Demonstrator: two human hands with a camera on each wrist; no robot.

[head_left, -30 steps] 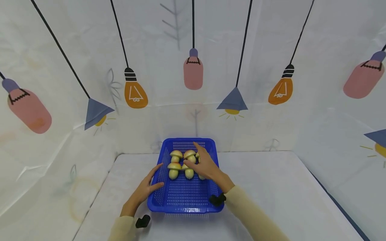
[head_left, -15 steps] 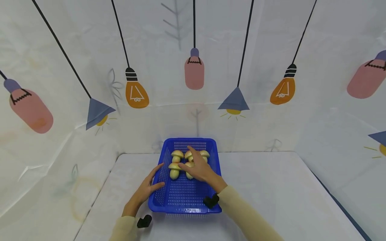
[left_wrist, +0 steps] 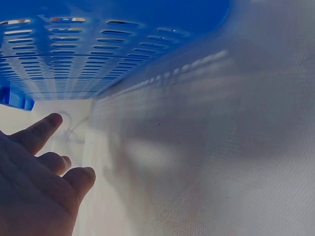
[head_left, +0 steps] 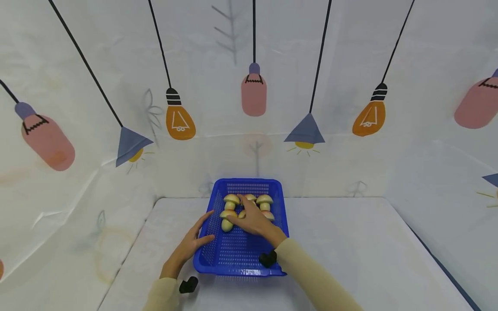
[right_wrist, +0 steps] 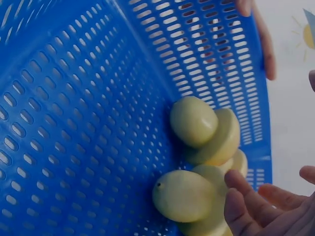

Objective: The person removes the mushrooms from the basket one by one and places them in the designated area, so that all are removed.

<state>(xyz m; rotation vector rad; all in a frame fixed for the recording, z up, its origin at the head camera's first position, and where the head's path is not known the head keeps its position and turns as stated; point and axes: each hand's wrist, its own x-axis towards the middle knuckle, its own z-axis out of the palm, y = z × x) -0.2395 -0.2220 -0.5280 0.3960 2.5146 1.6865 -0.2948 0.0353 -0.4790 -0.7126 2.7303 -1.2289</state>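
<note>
Several toy mushrooms (head_left: 265, 202) with pale stems and yellowish caps sit in rows inside a blue plastic basket (head_left: 241, 271). My right hand (head_left: 254, 220) reaches over the middle of them, partly hiding some. In the right wrist view, the fingers of this hand (right_wrist: 268, 206) are loosely bent beside a mushroom (right_wrist: 182, 196); whether they touch it I cannot tell. Another mushroom (right_wrist: 194, 122) lies close to the basket wall. At the basket's left rim, my left hand (head_left: 188, 244) spreads its thumb and fingers. From the left wrist, that hand (left_wrist: 44, 177) appears alongside the perforated wall.
The basket stands on a white table (head_left: 334, 250) near its back edge. Behind it hangs a pale backdrop (head_left: 218, 160) printed with lamps and bulbs. Dark pieces (head_left: 189, 285) show at both sleeves.
My right hand has moved left over the mushrooms, uncovering the right-hand ones. My left hand stays at the rim. The head view has shifted slightly.
</note>
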